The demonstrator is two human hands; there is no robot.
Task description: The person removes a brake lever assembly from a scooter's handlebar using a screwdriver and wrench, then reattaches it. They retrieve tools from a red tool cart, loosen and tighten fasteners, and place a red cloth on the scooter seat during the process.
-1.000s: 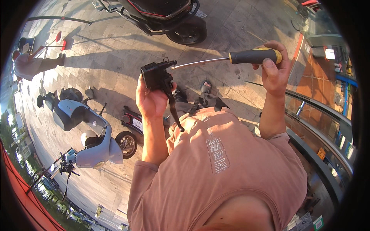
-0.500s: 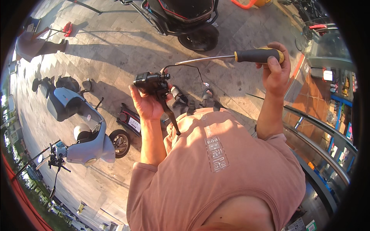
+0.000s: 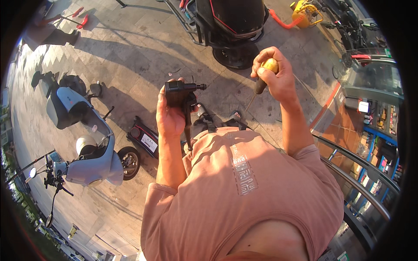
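Sunlit stone paving (image 3: 115, 213) is spread out below, with a light-blue scooter (image 3: 93, 172) parked on it at the left. Nearer, a brownish-pink T-shirt (image 3: 196, 209) is worn. In front of the shirt, a black brake-lever assembly (image 3: 177, 87) is grasped in the left hand (image 3: 170, 121), its lever pointed back toward the body. To the right, well apart from the assembly, a yellow-ended, dark-handled screwdriver (image 3: 260, 86) is clenched in the right hand (image 3: 278, 78), its thin shaft slanted downward.

The screwdriver (image 3: 260, 86) has swung from sideways to downward.
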